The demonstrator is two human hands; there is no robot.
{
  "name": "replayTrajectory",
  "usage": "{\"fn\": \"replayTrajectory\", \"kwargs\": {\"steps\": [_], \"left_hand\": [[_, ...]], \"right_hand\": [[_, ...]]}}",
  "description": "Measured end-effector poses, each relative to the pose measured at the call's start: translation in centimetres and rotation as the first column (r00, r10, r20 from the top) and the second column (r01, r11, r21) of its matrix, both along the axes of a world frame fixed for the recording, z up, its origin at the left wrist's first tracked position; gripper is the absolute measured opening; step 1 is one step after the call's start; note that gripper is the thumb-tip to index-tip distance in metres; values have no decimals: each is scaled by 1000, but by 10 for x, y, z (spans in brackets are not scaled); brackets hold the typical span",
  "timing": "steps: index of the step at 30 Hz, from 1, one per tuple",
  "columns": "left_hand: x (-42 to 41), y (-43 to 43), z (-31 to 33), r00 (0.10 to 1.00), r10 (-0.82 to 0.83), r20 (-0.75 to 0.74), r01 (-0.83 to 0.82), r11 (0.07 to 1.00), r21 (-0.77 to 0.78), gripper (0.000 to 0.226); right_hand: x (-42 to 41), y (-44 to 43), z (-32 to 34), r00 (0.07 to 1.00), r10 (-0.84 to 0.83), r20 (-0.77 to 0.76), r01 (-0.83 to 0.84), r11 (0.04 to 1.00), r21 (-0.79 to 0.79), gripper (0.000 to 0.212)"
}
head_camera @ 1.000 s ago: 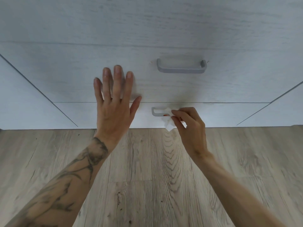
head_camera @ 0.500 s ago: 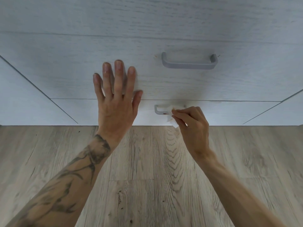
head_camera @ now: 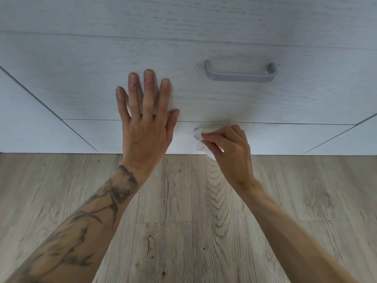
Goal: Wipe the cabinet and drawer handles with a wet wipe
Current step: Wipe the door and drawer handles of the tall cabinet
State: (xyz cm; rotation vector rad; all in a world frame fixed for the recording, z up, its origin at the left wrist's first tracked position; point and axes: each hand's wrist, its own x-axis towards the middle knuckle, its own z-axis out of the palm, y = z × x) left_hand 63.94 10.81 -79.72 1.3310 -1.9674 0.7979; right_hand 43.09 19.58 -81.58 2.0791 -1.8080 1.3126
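Sliding leftward, the right hand (head_camera: 226, 146) now hides the lower drawer handle's left end, its grip pinching a crumpled white wet wipe (head_camera: 198, 136) round the bar to rub it. The left hand (head_camera: 144, 123), fingers spread, presses flat on the pale wood-grain drawer front (head_camera: 81, 88), probably to keep it shut.

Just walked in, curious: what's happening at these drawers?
A person is wiping drawer fronts. The right hand pinches a white wet wipe against the bottom drawer; wipe and fingers cover whatever handle sits there. The left hand lies flat on the drawer above, beside its grey handle, which nothing touches.
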Motion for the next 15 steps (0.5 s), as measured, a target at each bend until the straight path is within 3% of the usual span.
{"fn": "replayTrajectory", "kwargs": {"steps": [5, 15], "left_hand": [[0, 1, -1, 1000, -17, 2, 17, 1000, -10, 79], [1, 2, 1, 1000, -12, 4, 11, 1000, 18, 72]], "right_hand": [[4, 14, 1, 992, -75, 98, 76, 997, -4, 13], [-4, 9, -6, 999, 16, -45, -17, 999, -30, 14]]}}
